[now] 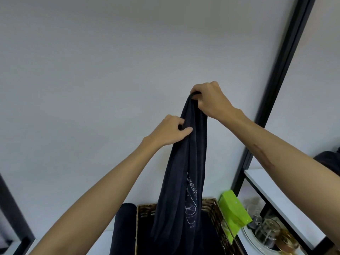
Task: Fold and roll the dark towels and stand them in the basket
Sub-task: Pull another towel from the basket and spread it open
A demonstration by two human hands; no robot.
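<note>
The right hand (209, 100) clenches the top of a dark towel (185, 172), fingers curled over the bunched edge. Lower down, the left hand (170, 131) pinches a fold between thumb and fingers. The towel hangs lengthwise into the wicker basket (213, 208) below.
</note>
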